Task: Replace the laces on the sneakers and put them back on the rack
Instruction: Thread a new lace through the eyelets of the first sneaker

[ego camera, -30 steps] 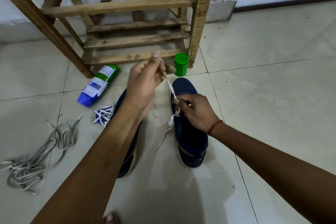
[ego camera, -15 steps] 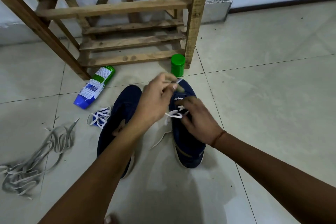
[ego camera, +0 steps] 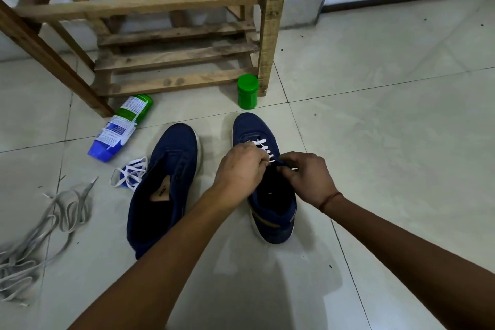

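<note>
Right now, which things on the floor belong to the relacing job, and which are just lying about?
Job: half-laced sneaker, its white lace pinched by left hand and right hand, unlaced sneaker, spare lace bundle, wooden rack.
Lying about: tipped bottle, green jar, grey laces.

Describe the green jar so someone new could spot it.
Find the slatted wooden shoe rack against the wall. At the foot of its right front post stands a small green plastic jar, upright. The only other green thing, a green-and-blue bottle, lies on its side.
</note>
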